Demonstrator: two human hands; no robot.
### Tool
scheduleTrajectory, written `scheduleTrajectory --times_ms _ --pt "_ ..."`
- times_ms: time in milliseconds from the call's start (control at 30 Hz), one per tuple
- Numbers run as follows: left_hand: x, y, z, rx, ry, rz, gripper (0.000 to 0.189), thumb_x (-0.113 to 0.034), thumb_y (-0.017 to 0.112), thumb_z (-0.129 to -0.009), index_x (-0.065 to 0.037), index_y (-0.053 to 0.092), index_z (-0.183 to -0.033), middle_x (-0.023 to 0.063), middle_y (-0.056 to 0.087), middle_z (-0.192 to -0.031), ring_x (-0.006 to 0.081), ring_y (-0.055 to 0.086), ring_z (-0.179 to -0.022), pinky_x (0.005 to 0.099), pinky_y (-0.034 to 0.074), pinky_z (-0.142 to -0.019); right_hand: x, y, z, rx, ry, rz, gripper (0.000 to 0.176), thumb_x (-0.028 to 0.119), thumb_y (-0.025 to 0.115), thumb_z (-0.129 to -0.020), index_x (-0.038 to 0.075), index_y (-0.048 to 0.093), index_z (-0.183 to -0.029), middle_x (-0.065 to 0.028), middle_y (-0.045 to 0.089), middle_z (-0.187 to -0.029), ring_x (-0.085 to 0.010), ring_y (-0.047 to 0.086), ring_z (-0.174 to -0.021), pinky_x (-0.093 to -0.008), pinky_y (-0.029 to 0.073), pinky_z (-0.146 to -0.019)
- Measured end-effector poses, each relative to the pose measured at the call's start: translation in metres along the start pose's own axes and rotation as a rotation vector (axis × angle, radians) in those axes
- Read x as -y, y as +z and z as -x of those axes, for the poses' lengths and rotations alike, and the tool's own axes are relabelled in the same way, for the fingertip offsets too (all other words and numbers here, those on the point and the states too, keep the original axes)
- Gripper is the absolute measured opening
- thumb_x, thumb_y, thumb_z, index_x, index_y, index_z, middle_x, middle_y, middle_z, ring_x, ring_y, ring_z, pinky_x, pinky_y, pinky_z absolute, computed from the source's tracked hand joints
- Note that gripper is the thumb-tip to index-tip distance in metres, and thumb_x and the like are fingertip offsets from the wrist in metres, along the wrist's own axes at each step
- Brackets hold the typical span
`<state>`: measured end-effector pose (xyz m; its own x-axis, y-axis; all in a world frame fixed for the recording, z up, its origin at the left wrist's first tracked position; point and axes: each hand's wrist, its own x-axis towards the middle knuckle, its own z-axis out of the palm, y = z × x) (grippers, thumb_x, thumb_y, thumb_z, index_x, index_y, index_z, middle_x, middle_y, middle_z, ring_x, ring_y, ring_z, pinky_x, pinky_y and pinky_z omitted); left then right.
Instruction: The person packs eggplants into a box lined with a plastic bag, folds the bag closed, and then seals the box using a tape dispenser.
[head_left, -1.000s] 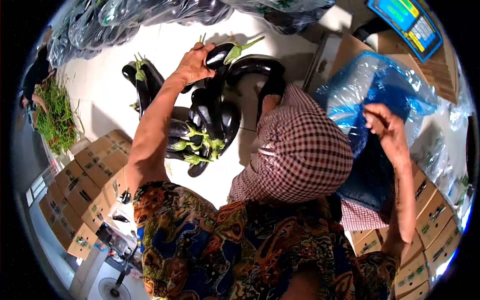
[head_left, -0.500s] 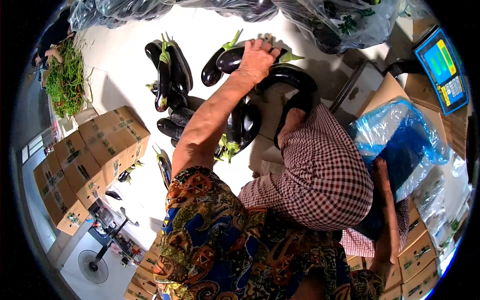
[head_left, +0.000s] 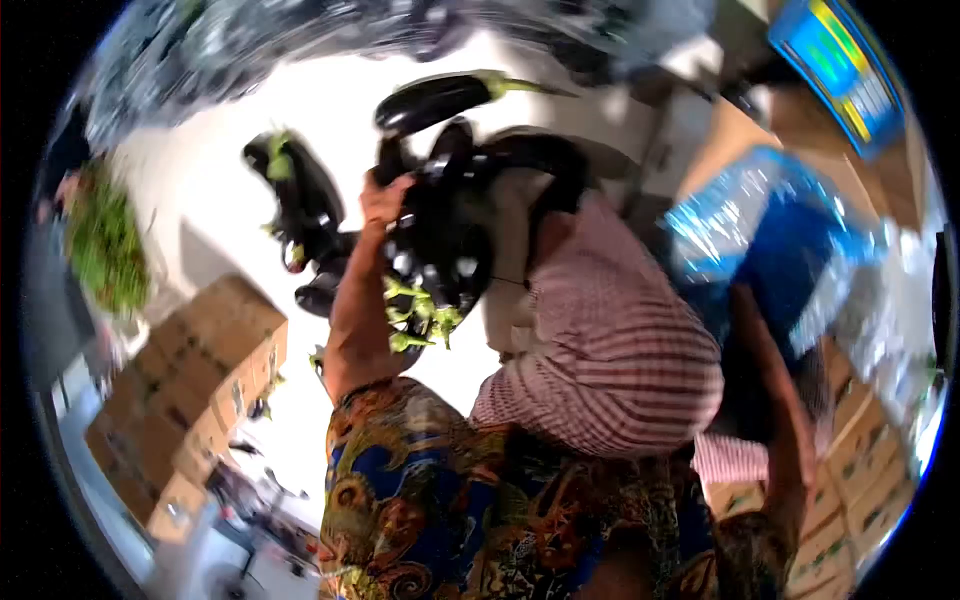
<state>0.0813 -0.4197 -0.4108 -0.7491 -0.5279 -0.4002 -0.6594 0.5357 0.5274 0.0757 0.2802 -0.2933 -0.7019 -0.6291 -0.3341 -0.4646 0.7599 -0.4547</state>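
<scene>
My left hand (head_left: pixel 386 200) is closed around the lower end of a dark purple eggplant (head_left: pixel 392 158), at the left edge of a pile of eggplants (head_left: pixel 440 255). The pile's green stems (head_left: pixel 425 318) point toward me. Beyond it, a single eggplant (head_left: pixel 435 102) lies on its side, stem to the right. Another group of eggplants (head_left: pixel 300 195) rests to the left. On the right, my right forearm reaches up to a blue plastic bag liner (head_left: pixel 790 250); my right hand (head_left: pixel 742 300) is mostly hidden there, and its fingers do not show.
Clear plastic bags (head_left: pixel 260 60) line the far side. Green peppers (head_left: pixel 105 240) are heaped at far left, near another person. Cardboard boxes (head_left: pixel 190 370) stand at left, more boxes (head_left: pixel 850 480) at lower right. A scale display (head_left: pixel 840 70) is at upper right. My checked trousers (head_left: pixel 630 330) fill the middle.
My left hand has moved left and toward me, from an eggplant at the far side to the pile. The view has shifted and blurred. My right arm stays by the blue liner.
</scene>
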Motion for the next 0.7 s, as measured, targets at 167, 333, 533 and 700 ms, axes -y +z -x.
scheduleTrajectory --times_ms 167,333,533,700 --pt "-0.015 -0.059 0.02 0.112 -0.055 -0.357 0.071 -0.055 0.067 -0.073 -0.003 0.052 -0.119 0.0143 0.068 -0.092 0.0298 0.065 -0.08 0.0411 0.051 -0.075 0.027 -0.033 -0.023 0.093 0.001 -0.062 0.05 0.021 0.056 -0.088 0.0 0.044 -0.132 -0.0189 0.049 -0.132 -0.0343 0.049 -0.117 -0.0439 0.039 -0.096" --pt "-0.034 -0.126 0.068 0.315 0.151 -0.531 0.05 -0.038 0.064 -0.082 -0.004 0.052 -0.117 0.0079 0.063 -0.096 0.025 0.059 -0.086 0.0391 0.048 -0.08 0.086 -0.08 -0.02 0.073 0.139 -0.612 0.048 0.018 0.056 -0.086 0.003 0.047 -0.131 -0.017 0.049 -0.134 -0.0296 0.047 -0.123 -0.0364 0.038 -0.1" --pt "-0.113 -0.169 0.12 0.53 0.099 0.067 0.068 -0.03 0.072 -0.072 -0.002 0.046 -0.129 0.006 0.06 -0.102 0.016 0.055 -0.091 0.0309 0.045 -0.082 0.147 -0.037 -0.025 0.147 0.012 -0.297 0.026 0.02 0.05 -0.092 0.004 0.059 -0.11 -0.0153 0.062 -0.11 -0.0274 0.06 -0.1 -0.0392 0.047 -0.085" --pt "-0.304 -0.152 0.16 0.528 0.498 0.276 0.103 -0.038 0.075 -0.067 0.003 0.023 -0.145 0.0176 0.042 -0.135 0.0293 0.047 -0.118 0.0374 0.039 -0.1 0.146 -0.173 -0.044 -0.263 0.091 -0.603 0.04 0.037 0.058 -0.09 0.006 0.061 -0.116 -0.0141 0.067 -0.102 -0.0253 0.063 -0.092 -0.0376 0.049 -0.086"
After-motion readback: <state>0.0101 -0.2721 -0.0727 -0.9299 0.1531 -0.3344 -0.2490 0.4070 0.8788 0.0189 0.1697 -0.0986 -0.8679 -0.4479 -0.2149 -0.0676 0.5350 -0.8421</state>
